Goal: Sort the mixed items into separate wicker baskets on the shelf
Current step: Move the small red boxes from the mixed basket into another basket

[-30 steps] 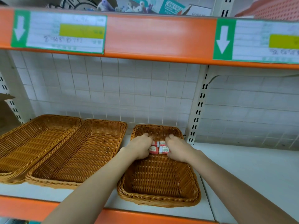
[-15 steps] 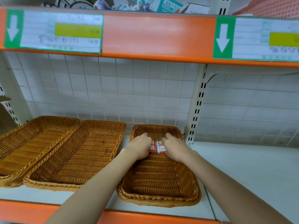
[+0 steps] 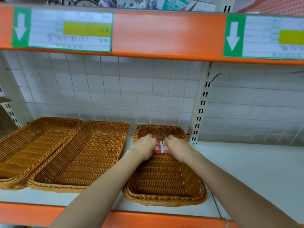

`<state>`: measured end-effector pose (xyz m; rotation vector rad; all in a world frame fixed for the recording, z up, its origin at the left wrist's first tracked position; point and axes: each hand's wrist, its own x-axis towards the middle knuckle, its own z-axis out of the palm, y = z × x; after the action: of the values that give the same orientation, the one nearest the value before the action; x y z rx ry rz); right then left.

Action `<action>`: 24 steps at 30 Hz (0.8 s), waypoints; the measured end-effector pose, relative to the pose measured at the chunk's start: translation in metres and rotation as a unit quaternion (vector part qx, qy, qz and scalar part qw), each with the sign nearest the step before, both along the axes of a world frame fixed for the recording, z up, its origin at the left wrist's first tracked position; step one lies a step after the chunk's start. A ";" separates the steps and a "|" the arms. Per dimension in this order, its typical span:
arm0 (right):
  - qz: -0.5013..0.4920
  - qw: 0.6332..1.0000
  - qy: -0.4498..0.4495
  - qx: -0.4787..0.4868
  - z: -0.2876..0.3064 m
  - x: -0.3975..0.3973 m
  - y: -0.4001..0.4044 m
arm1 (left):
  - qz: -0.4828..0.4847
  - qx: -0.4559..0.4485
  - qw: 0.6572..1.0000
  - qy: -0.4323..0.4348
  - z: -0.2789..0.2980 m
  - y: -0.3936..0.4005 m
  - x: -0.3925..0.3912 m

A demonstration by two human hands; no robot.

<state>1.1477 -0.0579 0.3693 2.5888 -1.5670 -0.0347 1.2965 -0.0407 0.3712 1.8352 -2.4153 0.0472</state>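
Three wicker baskets stand on the white shelf: a left basket [image 3: 24, 145], a middle basket [image 3: 92, 155] and a smaller right basket [image 3: 164, 199]. Small red-and-white packs [image 3: 160, 146] lie together near the far end of the right basket. My left hand [image 3: 144, 148] grips the packs from their left side with curled fingers. My right hand [image 3: 178, 148] grips them from the right. Much of the packs is hidden between the two hands.
An orange shelf beam [image 3: 164, 35] with green-arrow labels [image 3: 62, 30] runs overhead. A slotted white upright [image 3: 199, 109] stands just right of the small basket. White shelf surface [image 3: 255, 170] stretches to the right. An orange front lip [image 3: 148, 218] edges the shelf.
Both hands have slid the packs a little farther toward the back of the right basket and drawn closer together, so less of the packs shows.
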 end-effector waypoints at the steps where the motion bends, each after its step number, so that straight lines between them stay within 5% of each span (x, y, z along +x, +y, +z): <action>1: 0.000 1.000 0.002 0.000 0.000 0.000 0.000 | 0.000 -0.001 1.000 -0.003 0.000 0.000 0.000; 15: -0.012 0.999 0.048 0.001 0.010 -0.009 0.021 | -0.037 -0.018 0.998 -0.056 0.006 0.009 -0.004; 24: -0.013 0.996 -0.002 0.086 0.019 -0.043 0.039 | 0.010 0.061 0.995 -0.074 0.014 0.024 -0.036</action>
<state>1.1048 -0.0191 0.3887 2.6970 -1.6696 -0.1732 1.2607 -0.0164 0.3849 1.9736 -2.5505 0.0403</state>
